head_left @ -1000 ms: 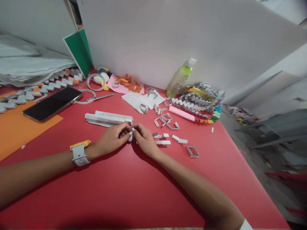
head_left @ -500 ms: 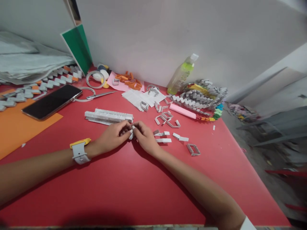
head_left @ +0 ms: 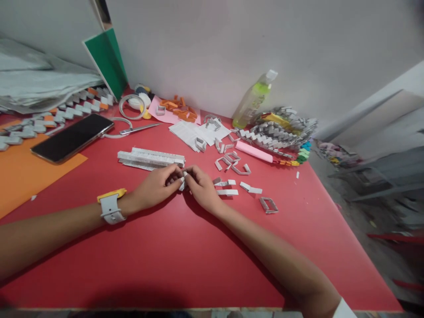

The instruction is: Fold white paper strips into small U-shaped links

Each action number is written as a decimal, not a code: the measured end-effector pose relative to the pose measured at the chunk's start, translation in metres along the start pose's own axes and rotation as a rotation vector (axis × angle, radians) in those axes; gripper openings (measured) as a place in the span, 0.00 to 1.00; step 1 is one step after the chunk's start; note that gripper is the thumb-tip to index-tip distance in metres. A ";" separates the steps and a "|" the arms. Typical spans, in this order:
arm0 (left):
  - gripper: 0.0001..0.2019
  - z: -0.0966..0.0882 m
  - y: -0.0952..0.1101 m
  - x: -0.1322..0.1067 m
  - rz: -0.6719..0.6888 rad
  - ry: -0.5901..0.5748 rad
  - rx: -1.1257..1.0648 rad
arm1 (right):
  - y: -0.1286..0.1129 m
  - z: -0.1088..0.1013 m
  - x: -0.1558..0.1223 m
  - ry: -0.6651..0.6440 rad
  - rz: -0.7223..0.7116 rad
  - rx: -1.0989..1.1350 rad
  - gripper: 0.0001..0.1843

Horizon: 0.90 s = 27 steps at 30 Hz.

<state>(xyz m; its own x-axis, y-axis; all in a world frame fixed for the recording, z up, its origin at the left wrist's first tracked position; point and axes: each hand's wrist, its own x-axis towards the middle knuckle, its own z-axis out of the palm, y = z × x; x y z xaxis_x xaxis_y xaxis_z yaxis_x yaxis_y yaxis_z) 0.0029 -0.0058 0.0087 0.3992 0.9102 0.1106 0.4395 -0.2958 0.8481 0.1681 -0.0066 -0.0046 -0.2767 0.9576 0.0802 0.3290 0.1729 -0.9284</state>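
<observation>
OK, both hands meet at the table's centre: left hand and right hand pinch one small folded paper piece between their fingertips, both closed on it, just above the red surface. The piece is mostly hidden by fingers; what shows runs roughly away from the camera, tilted up (exact orientation I cannot tell).

Nearby:
- One stack of folded paper strips just behind the left hand, long axis left-right, slightly angled.
- Loose grey folded pieces to the right of the right hand, roughly ten, several bent into U-shapes; one closed rectangular loop sits apart on the right.
- One pink roll behind those, pointing left-back to right-front.
- One woven paper chain pile at the back right, with one green bottle leaning against the wall beside it.
- One phone face up on an orange sheet, left.
- One pair of scissors, one tape ring, orange pieces on pink paper at the back.
- One watch on the left wrist.

Nothing lies between the hands and the strip stack.
</observation>
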 end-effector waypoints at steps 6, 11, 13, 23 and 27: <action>0.08 0.000 0.001 0.000 -0.002 -0.007 -0.011 | 0.000 0.000 0.000 -0.006 0.001 0.005 0.07; 0.08 0.000 0.001 0.000 -0.011 -0.005 -0.002 | -0.001 0.000 0.000 -0.009 0.007 0.006 0.08; 0.08 0.000 0.001 0.000 -0.011 -0.010 -0.011 | -0.001 0.000 -0.001 -0.008 0.009 0.007 0.08; 0.08 0.000 -0.001 0.000 0.007 -0.003 -0.005 | -0.003 -0.001 -0.002 -0.005 0.010 0.002 0.07; 0.09 0.001 -0.002 0.000 0.000 -0.004 0.009 | -0.002 0.000 -0.001 -0.010 0.010 0.014 0.07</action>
<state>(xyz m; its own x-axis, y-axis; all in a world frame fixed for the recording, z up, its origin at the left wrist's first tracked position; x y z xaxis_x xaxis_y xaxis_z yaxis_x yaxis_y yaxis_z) 0.0024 -0.0058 0.0065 0.4023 0.9090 0.1089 0.4463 -0.2986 0.8436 0.1683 -0.0081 -0.0031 -0.2829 0.9568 0.0674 0.3188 0.1601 -0.9342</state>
